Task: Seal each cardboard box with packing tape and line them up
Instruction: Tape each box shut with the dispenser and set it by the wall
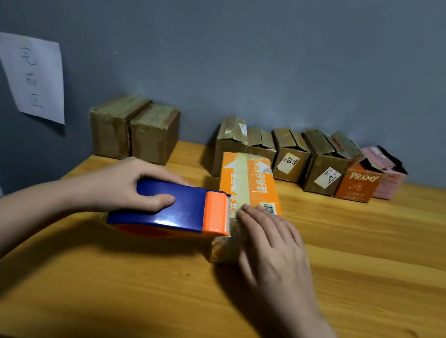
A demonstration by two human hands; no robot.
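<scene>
Right hand (271, 247) flat, fingers straight, pressing tape onto orange box (247, 189); left hand (133, 185) grips tape dispenser (173, 207); box likely light, crushable, best steadied by its sides.

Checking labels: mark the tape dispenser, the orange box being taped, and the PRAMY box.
tape dispenser (179, 208), head view, blue top cover.
orange box (265, 183), head view, printed top face.
PRAMY box (358, 185), head view, front face under the lettering.
</scene>
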